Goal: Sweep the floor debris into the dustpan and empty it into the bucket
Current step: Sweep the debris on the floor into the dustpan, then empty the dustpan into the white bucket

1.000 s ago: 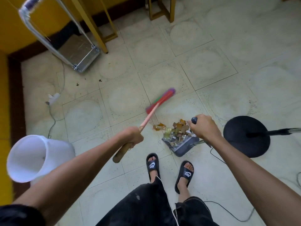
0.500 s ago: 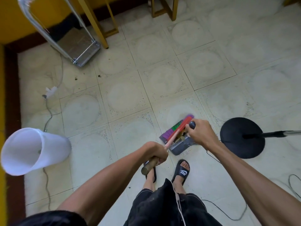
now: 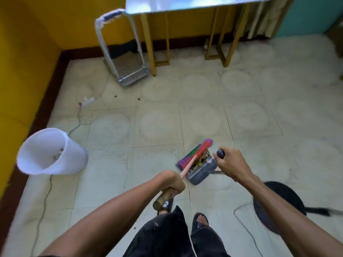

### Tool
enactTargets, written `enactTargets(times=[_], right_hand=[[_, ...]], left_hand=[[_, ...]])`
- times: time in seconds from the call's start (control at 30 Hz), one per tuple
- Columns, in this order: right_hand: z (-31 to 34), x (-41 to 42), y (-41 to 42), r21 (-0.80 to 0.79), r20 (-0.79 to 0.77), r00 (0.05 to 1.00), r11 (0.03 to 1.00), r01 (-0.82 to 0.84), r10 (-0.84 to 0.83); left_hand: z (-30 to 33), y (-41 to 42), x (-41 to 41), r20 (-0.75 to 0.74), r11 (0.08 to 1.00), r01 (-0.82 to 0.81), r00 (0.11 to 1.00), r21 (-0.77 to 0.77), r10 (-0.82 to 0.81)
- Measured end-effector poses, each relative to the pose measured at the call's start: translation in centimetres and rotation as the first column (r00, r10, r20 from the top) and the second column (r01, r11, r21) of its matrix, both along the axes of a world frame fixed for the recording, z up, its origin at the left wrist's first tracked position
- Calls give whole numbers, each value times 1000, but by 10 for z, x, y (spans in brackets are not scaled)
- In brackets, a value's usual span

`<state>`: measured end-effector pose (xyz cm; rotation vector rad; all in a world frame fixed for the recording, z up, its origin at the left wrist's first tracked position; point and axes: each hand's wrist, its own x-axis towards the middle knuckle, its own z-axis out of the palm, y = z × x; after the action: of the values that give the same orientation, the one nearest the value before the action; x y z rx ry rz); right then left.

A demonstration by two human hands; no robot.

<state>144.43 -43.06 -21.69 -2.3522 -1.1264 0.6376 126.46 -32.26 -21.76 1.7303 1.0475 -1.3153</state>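
My left hand (image 3: 171, 181) grips the wooden end of a broom handle. The broom (image 3: 195, 153) has a red head with purple and green bristles, and it rests across the mouth of a grey dustpan (image 3: 202, 172). Brown and gold debris (image 3: 201, 160) lies inside the pan behind the bristles. My right hand (image 3: 231, 163) is closed around the dark knob at the top of the dustpan's upright handle. A white bucket (image 3: 51, 152) stands to the left on the tiled floor, its mouth facing the camera, with small bits inside.
A black round stand base (image 3: 282, 203) sits at the right by my arm, with a cable trailing on the floor. A folded metal hand cart (image 3: 128, 71) and a table with yellow legs (image 3: 152, 51) stand at the back wall. A cord with a plug (image 3: 79, 112) runs past the bucket.
The view has tilted up, showing the back wall and table. The broom, which swept the debris into the dustpan, stays over the pan's mouth. Both hands keep their grips.
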Motion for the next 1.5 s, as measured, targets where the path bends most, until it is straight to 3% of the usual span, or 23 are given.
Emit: enactTargets(times=[0.17, 0.3, 0.57, 0.67, 0.9, 1.17, 1.3, 1.5], right_hand=[[45, -13, 55, 71, 45, 983, 981, -183, 180], [86, -37, 119, 134, 71, 944, 935, -328, 321], [176, -151, 281, 212, 326, 791, 775, -595, 518], [205, -223, 368, 209, 394, 694, 676, -706, 602], [227, -292, 441, 202, 445, 595, 572, -795, 669], [246, -392, 526, 62, 622, 276, 306, -950, 733], [240, -427, 559, -16, 683, 72, 114, -993, 727], [228, -455, 600, -145, 667, -149, -70, -987, 730]], left_hand=[[47, 9, -28, 77, 969, -231, 971, 88, 225], [82, 25, -58, 200, 885, -430, 896, 179, 396], [139, 110, -165, 473, 571, -765, 638, 298, 608], [161, 186, -224, 577, 371, -879, 476, 299, 664], [178, 224, -295, 601, 222, -913, 395, 343, 695], [179, 260, -388, 615, -67, -985, 47, 161, 787], [173, 270, -408, 602, -203, -976, -119, 73, 789], [163, 298, -414, 447, -344, -936, -279, 69, 850]])
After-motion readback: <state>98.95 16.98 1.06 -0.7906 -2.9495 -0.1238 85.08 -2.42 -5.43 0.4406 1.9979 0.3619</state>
